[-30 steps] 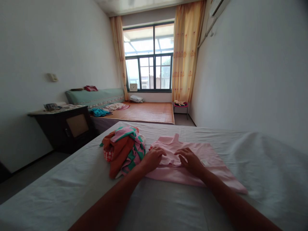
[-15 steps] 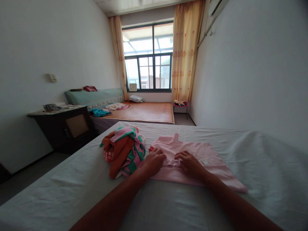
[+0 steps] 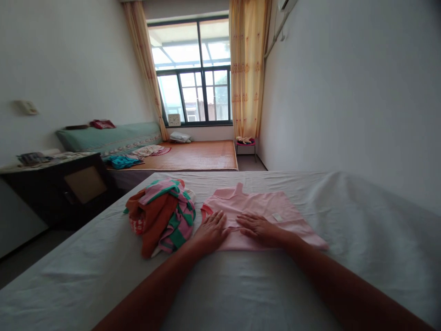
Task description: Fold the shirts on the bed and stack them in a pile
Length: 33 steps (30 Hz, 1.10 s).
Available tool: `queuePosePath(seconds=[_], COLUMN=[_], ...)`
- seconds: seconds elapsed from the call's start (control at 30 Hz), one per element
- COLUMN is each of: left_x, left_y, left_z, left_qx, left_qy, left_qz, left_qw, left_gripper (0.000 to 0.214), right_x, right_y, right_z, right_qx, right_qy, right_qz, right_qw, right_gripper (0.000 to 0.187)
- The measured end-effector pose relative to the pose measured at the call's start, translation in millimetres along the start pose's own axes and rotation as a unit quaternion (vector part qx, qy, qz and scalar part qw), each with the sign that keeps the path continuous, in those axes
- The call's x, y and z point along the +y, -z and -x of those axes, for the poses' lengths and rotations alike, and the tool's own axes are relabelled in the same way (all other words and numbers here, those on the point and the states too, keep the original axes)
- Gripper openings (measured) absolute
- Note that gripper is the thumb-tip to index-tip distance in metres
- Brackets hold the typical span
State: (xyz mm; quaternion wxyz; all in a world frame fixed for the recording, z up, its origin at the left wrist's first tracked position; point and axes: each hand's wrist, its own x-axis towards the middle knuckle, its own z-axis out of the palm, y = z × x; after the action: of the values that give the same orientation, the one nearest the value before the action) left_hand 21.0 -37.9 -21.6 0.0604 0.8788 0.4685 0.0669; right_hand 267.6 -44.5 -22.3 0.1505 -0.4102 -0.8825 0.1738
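Observation:
A pink collared shirt lies partly folded on the white sheet, its collar pointing away from me. My left hand rests flat on the shirt's left part, fingers stretched out, near a red-edged sleeve opening. On the middle of the shirt, my right hand lies flat too, its fingers extended and pointing left. Neither hand grips the cloth. Just left of the shirt sits a crumpled pile of clothes in orange, pink and green.
Behind the sheeted surface is a bed with a brown mat, holding a blue cloth and other fabric. A dark cabinet stands at left. A small pink stool is by the curtain.
My hands have gone from curled fingers at the shirt's fold to lying flat on it. The shirt's near edge is folded further over. The view has turned slightly right.

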Motion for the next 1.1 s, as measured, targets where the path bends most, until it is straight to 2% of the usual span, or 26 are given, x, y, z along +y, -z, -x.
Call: queuePosePath(seconds=[0.1,0.17,0.27,0.33,0.4,0.57,0.67,0.77,0.9,1.0,1.1], left_x=[-5.1,-13.0,-32.8,-49.5,-66.0,-90.6,-93.3,-91.2,-81.8,-71.8,-63.2], left_y=[8.7,18.8,36.1,43.8,45.6,30.7,21.5,18.4,29.1,48.6,65.0], left_z=[0.4,-5.6,-30.3,-55.7,-84.0,-144.7,-167.5,-181.8,-190.0,-179.5,-146.5], left_qx=[-0.003,-0.004,0.0,0.024,0.057,0.084,0.096,0.091,0.112,0.151,0.157], left_qy=[-0.011,-0.026,0.006,0.061,0.103,0.152,0.161,0.156,0.146,0.116,0.025], left_qz=[-0.003,0.006,0.053,0.091,0.11,0.157,0.217,0.28,0.349,0.392,0.435], left_qw=[1.0,1.0,0.999,0.994,0.987,0.972,0.958,0.943,0.919,0.9,0.886], left_gripper=[0.058,0.049,0.038,0.028,0.025,0.03,0.036,0.032,0.035,0.049,0.062], right_x=[36.3,67.6,114.3,140.4,161.1,195.7,208.5,214.2,208.9,196.5,180.2], right_y=[14.5,25.2,44.0,57.6,69.4,83.3,86.8,91.7,98.4,103.5,107.5], right_z=[19.4,33.9,45.2,41.0,29.1,-3.4,-12.2,-16.2,-18.2,-11.5,7.6], right_qx=[0.019,0.041,0.074,0.087,0.1,0.117,0.111,0.105,0.135,0.183,0.221], right_qy=[-0.026,-0.057,-0.158,-0.215,-0.236,-0.268,-0.282,-0.281,-0.273,-0.251,-0.217], right_qz=[0.027,0.061,0.113,0.138,0.144,0.137,0.131,0.116,0.086,0.054,0.008], right_qw=[0.999,0.996,0.978,0.963,0.956,0.947,0.944,0.947,0.949,0.949,0.951], right_gripper=[0.053,0.053,0.048,0.043,0.042,0.044,0.038,0.022,0.009,0.01,0.019])
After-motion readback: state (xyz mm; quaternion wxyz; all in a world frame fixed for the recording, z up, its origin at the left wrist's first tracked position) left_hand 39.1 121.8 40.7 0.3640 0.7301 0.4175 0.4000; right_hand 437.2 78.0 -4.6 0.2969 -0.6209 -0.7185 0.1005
